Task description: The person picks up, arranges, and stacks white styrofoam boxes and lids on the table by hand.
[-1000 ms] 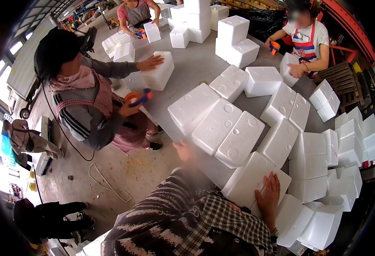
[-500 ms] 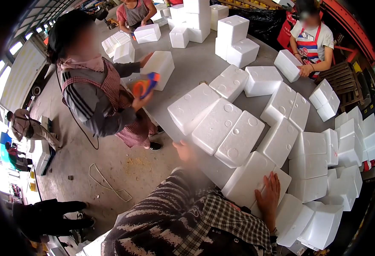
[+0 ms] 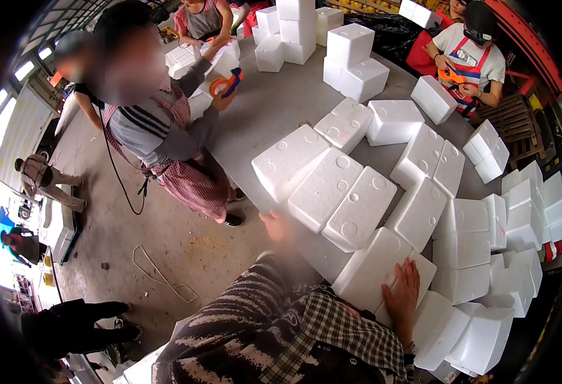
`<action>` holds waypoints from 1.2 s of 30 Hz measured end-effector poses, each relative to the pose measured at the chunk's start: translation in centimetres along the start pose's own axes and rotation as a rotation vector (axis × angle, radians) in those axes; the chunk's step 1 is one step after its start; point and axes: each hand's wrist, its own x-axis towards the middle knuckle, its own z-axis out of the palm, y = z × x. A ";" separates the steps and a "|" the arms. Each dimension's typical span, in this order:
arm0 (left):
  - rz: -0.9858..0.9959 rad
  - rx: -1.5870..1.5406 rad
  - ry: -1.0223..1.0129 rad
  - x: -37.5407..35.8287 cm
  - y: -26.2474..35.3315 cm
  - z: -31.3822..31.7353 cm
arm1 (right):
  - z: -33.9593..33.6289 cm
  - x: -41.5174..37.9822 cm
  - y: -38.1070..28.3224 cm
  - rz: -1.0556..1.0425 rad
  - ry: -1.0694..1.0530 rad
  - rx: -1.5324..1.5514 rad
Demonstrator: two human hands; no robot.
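My right hand (image 3: 404, 291) lies flat, fingers stretched out, on a white foam box (image 3: 372, 267) at the near edge of the table. The box's lower part is hidden by my sleeve. My left hand (image 3: 278, 228) is at the table's left edge, partly blurred, fingers stretched out and holding nothing I can see. Closest to it stand a white foam box (image 3: 289, 160) and a pair of foam boxes (image 3: 332, 195) with round marks on their faces.
More foam boxes (image 3: 463, 249) crowd the right side of the grey table (image 3: 265, 105), with stacks (image 3: 348, 61) farther back. A co-worker (image 3: 159, 128) on the left holds an orange and blue tape dispenser (image 3: 226, 83). Another person (image 3: 470, 61) stands at the far right with an orange tool (image 3: 452, 75).
The left co-worker has moved away along the table with the dispenser and a box. The far-right person has let go of a box and now holds an orange tool. My hands have not moved.
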 end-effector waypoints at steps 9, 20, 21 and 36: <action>0.038 -0.034 -0.007 -0.1 0.0 -0.1 | -0.2 0.1 -0.1 0.000 -0.013 -0.003; 0.010 0.002 0.031 1.0 -0.6 1.1 | -0.3 0.5 -0.4 0.026 -0.028 -0.009; 0.002 -0.007 0.016 0.5 0.0 0.5 | -0.4 0.5 -0.5 0.027 -0.030 -0.009; 0.010 -0.019 0.053 0.7 -0.6 0.9 | -0.3 0.3 -0.4 0.023 -0.023 -0.005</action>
